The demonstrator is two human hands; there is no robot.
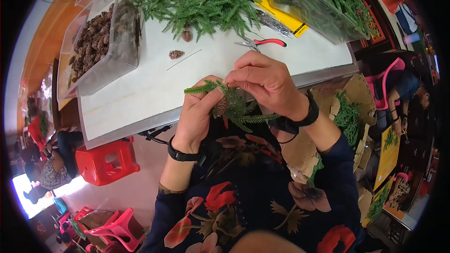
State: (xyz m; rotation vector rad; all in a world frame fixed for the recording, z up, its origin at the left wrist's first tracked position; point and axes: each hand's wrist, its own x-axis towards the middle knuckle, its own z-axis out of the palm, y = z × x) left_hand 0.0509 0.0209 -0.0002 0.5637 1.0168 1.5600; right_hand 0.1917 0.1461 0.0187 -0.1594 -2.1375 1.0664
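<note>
My left hand (193, 118) is closed around a green artificial pine sprig (241, 110), over the near edge of the white table. A brown pine cone (220, 107) sits among the sprig's needles, beside my left thumb. My right hand (267, 82) pinches at the top of the sprig, close to the left fingertips; whatever thin piece lies between those fingers is too small to make out. Beyond my hands, a loose pine cone (176, 54) lies near a thin straight wire (183, 60). Pliers with red handles (269, 41) rest behind my right hand.
A clear bin (126, 49) of pine cones stands at the left; another clear bin (318, 18) with greenery is far right. Pine branches (197, 0) heap at the back beside a yellow package (283, 14). A red stool (107, 161) and a cardboard box (300, 157) flank me.
</note>
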